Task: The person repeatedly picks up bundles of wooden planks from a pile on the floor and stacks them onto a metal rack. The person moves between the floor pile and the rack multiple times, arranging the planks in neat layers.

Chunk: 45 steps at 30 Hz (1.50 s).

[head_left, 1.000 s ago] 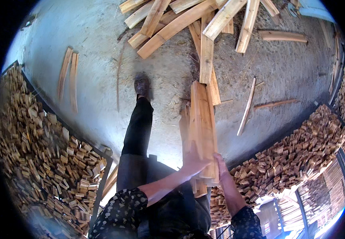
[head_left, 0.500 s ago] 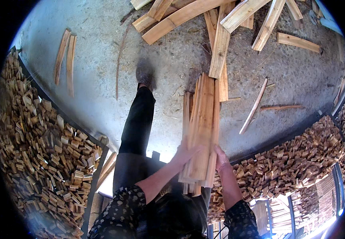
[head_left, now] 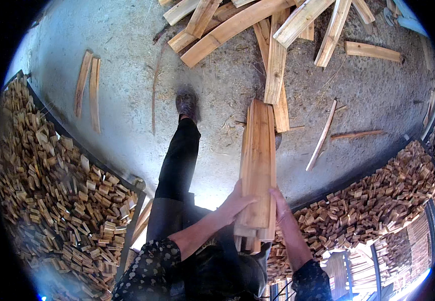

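A bundle of long wooden slats (head_left: 257, 165) lies lengthwise over my right leg, its far end pointing away from me. My left hand (head_left: 236, 202) grips its left side, thumb laid over the top slat. On the opposite side my right hand (head_left: 279, 203) presses against the edge, fingers partly hidden by the wood. The slats sit close together, with their near ends uneven. Just beyond the bundle's far end, a loose plank (head_left: 275, 72) lies on the floor, close to the bundle's tip.
Several loose planks (head_left: 237, 30) are heaped at the far side of the concrete floor (head_left: 127, 85). Two slats (head_left: 94, 95) lie at the left, thin sticks (head_left: 322, 135) at the right. Stacked wood pieces (head_left: 67, 195) fill the left side, and another stack (head_left: 368, 205) the right.
The slats have been drawn closer together into a tighter bundle; the loose slat at its left side is now in line. My left hand has shifted slightly, and the view has moved a little.
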{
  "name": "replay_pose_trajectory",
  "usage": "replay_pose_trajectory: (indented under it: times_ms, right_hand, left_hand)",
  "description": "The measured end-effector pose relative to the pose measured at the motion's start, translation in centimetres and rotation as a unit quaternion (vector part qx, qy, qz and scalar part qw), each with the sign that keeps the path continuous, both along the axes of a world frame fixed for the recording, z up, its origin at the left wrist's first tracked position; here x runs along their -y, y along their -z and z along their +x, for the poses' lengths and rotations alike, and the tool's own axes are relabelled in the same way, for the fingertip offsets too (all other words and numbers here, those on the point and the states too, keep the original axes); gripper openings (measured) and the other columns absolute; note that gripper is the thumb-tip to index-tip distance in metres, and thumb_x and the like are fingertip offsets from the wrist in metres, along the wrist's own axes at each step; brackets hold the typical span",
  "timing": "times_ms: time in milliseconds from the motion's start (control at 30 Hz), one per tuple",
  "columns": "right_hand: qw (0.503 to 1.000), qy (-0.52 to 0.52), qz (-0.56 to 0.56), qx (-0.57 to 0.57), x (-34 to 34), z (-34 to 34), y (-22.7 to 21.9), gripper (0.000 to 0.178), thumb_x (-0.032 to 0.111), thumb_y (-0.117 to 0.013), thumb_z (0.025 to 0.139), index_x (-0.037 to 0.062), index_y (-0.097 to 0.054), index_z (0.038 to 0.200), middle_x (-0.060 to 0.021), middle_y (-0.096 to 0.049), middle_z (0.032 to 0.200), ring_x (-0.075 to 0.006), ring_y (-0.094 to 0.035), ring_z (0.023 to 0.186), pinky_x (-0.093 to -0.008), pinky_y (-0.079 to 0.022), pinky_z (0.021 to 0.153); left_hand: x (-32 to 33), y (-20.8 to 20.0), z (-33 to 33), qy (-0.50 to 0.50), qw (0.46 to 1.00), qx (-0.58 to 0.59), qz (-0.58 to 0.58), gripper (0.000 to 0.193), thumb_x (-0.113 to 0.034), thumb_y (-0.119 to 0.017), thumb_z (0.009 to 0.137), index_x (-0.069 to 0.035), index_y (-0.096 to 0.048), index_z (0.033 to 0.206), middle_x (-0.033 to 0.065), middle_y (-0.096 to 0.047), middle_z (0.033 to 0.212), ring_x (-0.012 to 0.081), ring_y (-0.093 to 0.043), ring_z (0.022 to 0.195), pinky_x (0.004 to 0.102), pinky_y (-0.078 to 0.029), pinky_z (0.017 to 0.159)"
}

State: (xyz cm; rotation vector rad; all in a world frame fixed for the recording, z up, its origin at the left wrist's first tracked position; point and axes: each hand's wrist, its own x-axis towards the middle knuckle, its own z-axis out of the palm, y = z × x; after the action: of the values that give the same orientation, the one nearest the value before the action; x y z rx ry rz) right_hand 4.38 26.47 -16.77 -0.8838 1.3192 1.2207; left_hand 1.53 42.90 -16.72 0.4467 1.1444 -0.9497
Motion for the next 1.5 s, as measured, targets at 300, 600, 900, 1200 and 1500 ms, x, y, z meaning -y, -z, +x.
replay_pose_trajectory:
  times_ms: [300, 600, 900, 1200, 1500]
  right_hand:
    - [0.999, 0.018, 0.007, -0.026, 1.0, -1.0, 6.0, 0.075, 0.060, -0.048, 0.077, 0.0038, -0.037, 0.126, -0.0151, -0.049, 0.118, -0.0255, -0.049, 0.106, -0.0380, -0.041, 0.091]
    - [0.998, 0.058, -0.016, -0.020, -1.3, -2.0, 4.0, 0.062, 0.046, -0.052, 0.078, 0.0037, -0.040, 0.121, -0.0141, -0.051, 0.112, -0.0244, -0.052, 0.100, -0.0375, -0.042, 0.087]
    - [0.998, -0.039, -0.039, 0.024, -4.9, 1.8, -6.9, 0.050, 0.039, -0.049, 0.080, 0.0013, -0.047, 0.113, -0.0131, -0.057, 0.101, -0.0226, -0.056, 0.089, -0.0344, -0.046, 0.080]
    - [0.929, -0.192, -0.065, 0.310, -14.9, 11.1, -22.4, 0.050, 0.035, -0.049, 0.084, -0.0014, -0.045, 0.118, -0.0145, -0.053, 0.109, -0.0240, -0.051, 0.099, -0.0334, -0.040, 0.087]
    - [0.730, -0.326, 0.219, 0.559, -44.8, 16.3, -39.9, 0.057, 0.036, -0.054, 0.077, -0.0010, -0.042, 0.118, -0.0137, -0.053, 0.108, -0.0232, -0.053, 0.097, -0.0343, -0.043, 0.084]
  left_hand:
    - [-0.1, 5.2, 1.4, 0.023, 0.999, -0.030, 0.003, 0.090, -0.045, -0.065, 0.072, -0.010, -0.010, 0.135, 0.0174, -0.037, 0.126, 0.0288, -0.044, 0.112, 0.0531, -0.040, 0.083]
    - [-0.2, 6.6, -0.9, -0.032, 0.999, -0.011, -0.012, 0.070, -0.021, -0.055, 0.079, -0.012, -0.015, 0.135, 0.0143, -0.041, 0.121, 0.0242, -0.048, 0.106, 0.0379, -0.044, 0.086]
    - [-3.3, -3.9, 0.7, -0.060, 0.995, 0.046, 0.061, 0.071, -0.017, -0.061, 0.075, -0.004, -0.023, 0.132, 0.0143, -0.041, 0.121, 0.0224, -0.042, 0.112, 0.0336, -0.035, 0.094]
    - [-12.8, -18.1, 7.8, -0.181, 0.882, 0.392, 0.187, 0.088, -0.024, -0.066, 0.072, 0.000, -0.010, 0.136, 0.0159, -0.032, 0.131, 0.0220, -0.031, 0.122, 0.0321, -0.024, 0.102]
    - [-35.2, -39.2, 10.1, -0.320, 0.624, 0.631, 0.332, 0.104, -0.041, -0.071, 0.066, -0.007, -0.005, 0.139, 0.0125, -0.024, 0.137, 0.0211, -0.022, 0.127, 0.0346, -0.020, 0.103]
